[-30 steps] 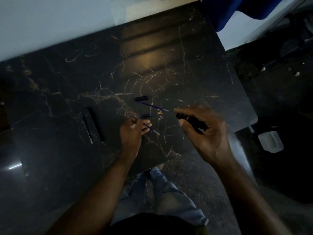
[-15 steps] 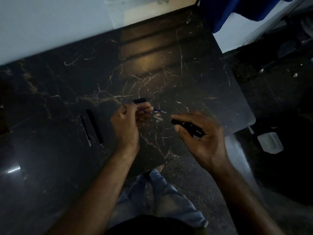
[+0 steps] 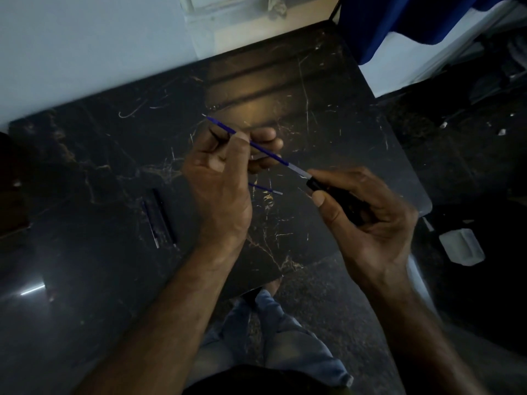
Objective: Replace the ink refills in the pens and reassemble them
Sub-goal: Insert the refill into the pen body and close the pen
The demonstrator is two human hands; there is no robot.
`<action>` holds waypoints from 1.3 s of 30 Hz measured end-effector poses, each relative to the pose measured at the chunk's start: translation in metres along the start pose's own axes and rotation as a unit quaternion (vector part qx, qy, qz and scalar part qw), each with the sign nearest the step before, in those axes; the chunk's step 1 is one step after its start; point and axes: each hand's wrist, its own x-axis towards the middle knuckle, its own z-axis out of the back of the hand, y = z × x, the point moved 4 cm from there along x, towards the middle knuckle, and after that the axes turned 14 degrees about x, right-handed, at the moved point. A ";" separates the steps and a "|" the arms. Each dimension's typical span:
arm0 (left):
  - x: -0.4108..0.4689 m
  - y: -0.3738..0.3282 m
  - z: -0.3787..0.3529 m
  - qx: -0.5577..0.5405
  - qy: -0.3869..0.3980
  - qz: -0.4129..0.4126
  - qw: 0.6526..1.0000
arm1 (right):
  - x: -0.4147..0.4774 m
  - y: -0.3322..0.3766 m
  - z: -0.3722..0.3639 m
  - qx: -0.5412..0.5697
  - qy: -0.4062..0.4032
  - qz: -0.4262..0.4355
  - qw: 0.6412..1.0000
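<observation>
My left hand pinches a thin blue ink refill above the dark marble table. The refill slants from upper left to lower right, and its clear end meets the open mouth of a black pen barrel. My right hand is closed around that barrel, which is largely hidden by the fingers. A second blue refill lies on the table under the hands. A black pen part with another refill beside it lies to the left.
The table's front edge runs just behind my wrists, with my legs in jeans below. A white container sits on the dark floor at the right. Blue cloth hangs at the top right. A pale wall backs the table.
My left hand lifted a blue refill off the table and brought it to the barrel held in my right hand. Both hands have moved closer together.
</observation>
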 end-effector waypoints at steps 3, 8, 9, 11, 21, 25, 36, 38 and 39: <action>0.001 -0.003 0.002 -0.015 -0.001 -0.006 1.000 | -0.004 0.001 0.001 0.013 -0.015 -0.006 1.000; -0.002 -0.007 0.000 0.021 0.022 -0.048 0.998 | -0.003 0.004 0.002 0.007 -0.012 -0.003 1.000; -0.003 -0.008 -0.001 0.027 0.025 -0.058 0.998 | -0.002 0.005 0.002 0.006 -0.013 -0.004 1.000; -0.005 -0.011 -0.001 0.036 0.029 -0.069 0.997 | -0.002 0.005 0.003 0.004 -0.011 -0.007 1.000; -0.007 -0.026 -0.003 0.088 0.052 -0.135 0.986 | 0.003 0.011 0.006 0.011 0.007 0.007 1.000; -0.011 -0.025 -0.008 0.118 0.083 -0.145 0.979 | 0.008 0.009 0.005 0.014 0.012 0.007 1.000; -0.010 -0.013 -0.003 0.168 0.144 -0.080 0.972 | 0.026 -0.015 -0.005 0.026 -0.010 -0.003 1.000; -0.006 -0.011 0.002 0.178 0.126 -0.081 0.973 | 0.028 -0.018 -0.010 0.023 -0.013 0.005 1.000; -0.004 -0.009 0.002 0.178 0.128 -0.078 0.973 | 0.029 -0.020 -0.012 0.024 -0.017 0.005 1.000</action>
